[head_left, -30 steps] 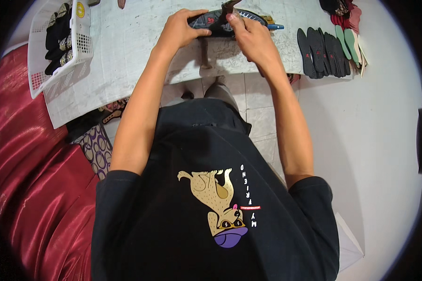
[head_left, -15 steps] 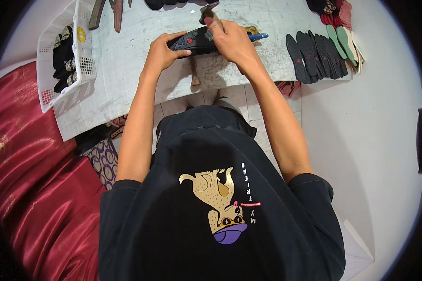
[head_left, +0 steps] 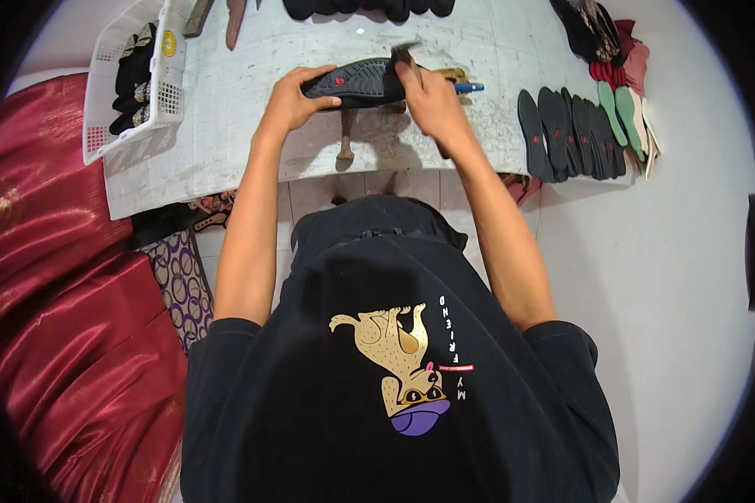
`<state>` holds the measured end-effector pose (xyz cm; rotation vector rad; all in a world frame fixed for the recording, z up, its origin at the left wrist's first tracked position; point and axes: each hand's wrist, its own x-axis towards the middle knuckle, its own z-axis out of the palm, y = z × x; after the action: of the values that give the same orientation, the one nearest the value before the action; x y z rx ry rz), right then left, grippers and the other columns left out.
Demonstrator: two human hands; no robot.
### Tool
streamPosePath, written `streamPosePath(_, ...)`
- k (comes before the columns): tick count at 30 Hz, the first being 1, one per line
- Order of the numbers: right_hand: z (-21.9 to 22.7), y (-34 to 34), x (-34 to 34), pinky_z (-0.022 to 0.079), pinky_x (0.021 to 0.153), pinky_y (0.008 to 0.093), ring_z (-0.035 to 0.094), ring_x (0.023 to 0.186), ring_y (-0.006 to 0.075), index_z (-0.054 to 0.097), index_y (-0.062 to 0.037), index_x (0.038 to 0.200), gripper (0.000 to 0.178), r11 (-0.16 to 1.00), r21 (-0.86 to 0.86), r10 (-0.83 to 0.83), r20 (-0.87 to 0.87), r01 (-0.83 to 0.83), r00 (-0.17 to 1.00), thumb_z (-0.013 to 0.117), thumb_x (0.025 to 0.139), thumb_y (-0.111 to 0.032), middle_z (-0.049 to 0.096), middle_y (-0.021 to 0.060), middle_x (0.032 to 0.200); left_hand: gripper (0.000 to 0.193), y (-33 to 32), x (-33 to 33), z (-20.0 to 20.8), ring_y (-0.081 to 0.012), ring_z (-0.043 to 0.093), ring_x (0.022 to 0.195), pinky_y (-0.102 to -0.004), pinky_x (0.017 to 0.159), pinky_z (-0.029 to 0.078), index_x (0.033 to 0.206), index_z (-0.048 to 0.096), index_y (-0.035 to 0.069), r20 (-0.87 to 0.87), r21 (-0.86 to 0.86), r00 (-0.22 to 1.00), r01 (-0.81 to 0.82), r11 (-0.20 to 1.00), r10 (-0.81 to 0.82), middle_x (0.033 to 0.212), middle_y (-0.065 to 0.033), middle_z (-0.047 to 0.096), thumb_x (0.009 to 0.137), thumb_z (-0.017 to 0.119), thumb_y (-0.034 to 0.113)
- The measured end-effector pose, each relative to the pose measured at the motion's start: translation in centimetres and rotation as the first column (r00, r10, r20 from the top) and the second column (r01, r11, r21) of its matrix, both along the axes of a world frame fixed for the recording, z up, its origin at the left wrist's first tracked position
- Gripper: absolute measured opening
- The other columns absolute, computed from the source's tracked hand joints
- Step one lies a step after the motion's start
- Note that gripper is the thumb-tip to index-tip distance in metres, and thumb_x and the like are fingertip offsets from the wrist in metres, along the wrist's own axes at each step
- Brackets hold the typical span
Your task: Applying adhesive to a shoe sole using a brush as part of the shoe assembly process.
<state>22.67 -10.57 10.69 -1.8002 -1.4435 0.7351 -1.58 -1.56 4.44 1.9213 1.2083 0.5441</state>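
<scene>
My left hand (head_left: 292,102) grips the toe or heel end of a black shoe (head_left: 362,82), which lies with its ridged dark sole facing up and a small red mark on it. In my right hand (head_left: 432,105) is a hammer (head_left: 405,54), its metal head at the right end of the sole. The fingers are wrapped around its handle, most of which they hide. Below the shoe, a narrow brown rod with a knobbed end (head_left: 345,151) sticks out toward me. Just right of my right hand lie a blue pen-like tool (head_left: 470,87) and something yellowish.
A white basket (head_left: 170,92) with black-and-patterned shoes stands at the left. Several black soles (head_left: 554,130) lie in a row at the right, beside green insoles (head_left: 625,113). Tools with dark handles (head_left: 235,23) and black shoes (head_left: 369,8) are at the far side.
The hammer head has come down from above the shoe to its right end, along with my right hand. The sole now faces up more fully. My view has shifted slightly.
</scene>
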Motion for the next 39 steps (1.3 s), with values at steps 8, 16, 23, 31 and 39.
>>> streamPosePath(8, 1.1, -0.6, -1.3, 0.049, 0.077, 0.0515, 0.064, 0.084, 0.0521, 0.066, 0.0071, 0.094, 0.056, 0.999, -0.028, 0.033, -0.047, -0.034, 0.998, 0.051, 0.107, -0.046, 0.065, 0.031, 0.082, 0.069, -0.8, 0.4, 0.2, -0.0267, 0.067, 0.116, -0.0372, 0.105, 0.052, 0.134, 0.073, 0.017, 0.001, -0.046, 0.999, -0.034, 0.998, 0.034, 0.125, -0.011, 0.071, 0.069, 0.095, 0.014)
streamPosePath(16, 2.6, -0.7, -2.2, 0.05, 0.082, 0.0558, 0.062, 0.098, 0.0572, 0.069, 0.0056, 0.1, 0.047, 0.983, -0.133, 0.119, -0.046, -0.124, 0.992, 0.055, 0.106, -0.039, 0.066, 0.0365, 0.092, 0.07, -0.4, 2.0, 0.9, -0.0315, 0.067, 0.114, -0.0388, 0.103, 0.052, 0.132, 0.073, 0.011, -0.002, 0.008, 1.0, -0.023, 1.0, 0.023, 0.121, -0.0139, 0.07, 0.065, 0.095, 0.014)
streamPosePath(23, 1.9, -1.0, -2.9, 0.047, 0.074, 0.0519, 0.059, 0.083, 0.0551, 0.063, 0.0055, 0.094, 0.051, 0.979, -0.199, 0.038, -0.046, -0.047, 0.998, 0.05, 0.109, -0.041, 0.061, 0.0321, 0.081, 0.071, -0.5, 1.1, 0.5, -0.0328, 0.065, 0.12, -0.0411, 0.105, 0.051, 0.133, 0.072, 0.01, 0.085, 0.076, 0.996, 0.01, 0.997, -0.017, 0.124, -0.0154, 0.069, 0.066, 0.095, 0.017)
streamPosePath(31, 0.3, -1.3, -3.2, 0.046, 0.064, 0.0449, 0.057, 0.062, 0.0292, 0.059, 0.0048, 0.089, 0.051, 0.994, -0.109, 0.0, -0.024, -0.002, 1.0, 0.049, 0.109, -0.042, 0.057, 0.0182, 0.067, 0.068, -1.2, -1.4, -4.1, -0.0226, 0.061, 0.122, -0.0353, 0.109, 0.045, 0.139, 0.063, 0.012, 0.489, -0.126, 0.87, 0.0, 0.992, 0.063, 0.133, -0.0073, 0.065, 0.077, 0.091, 0.013)
streamPosePath(39, 2.0, -1.3, -3.4, 0.031, 0.038, 0.03, 0.039, 0.041, 0.0097, 0.048, -0.0097, 0.074, 0.049, 0.935, -0.342, -0.208, -0.306, 0.096, 0.929, 0.05, 0.11, -0.044, 0.042, -0.0028, 0.056, 0.065, 0.1, -0.2, -4.6, -0.0184, 0.057, 0.121, -0.0345, 0.106, 0.045, 0.138, 0.053, 0.011, 0.559, -0.216, 0.829, 0.136, 0.967, 0.009, 0.125, -0.0068, 0.062, 0.083, 0.088, 0.018)
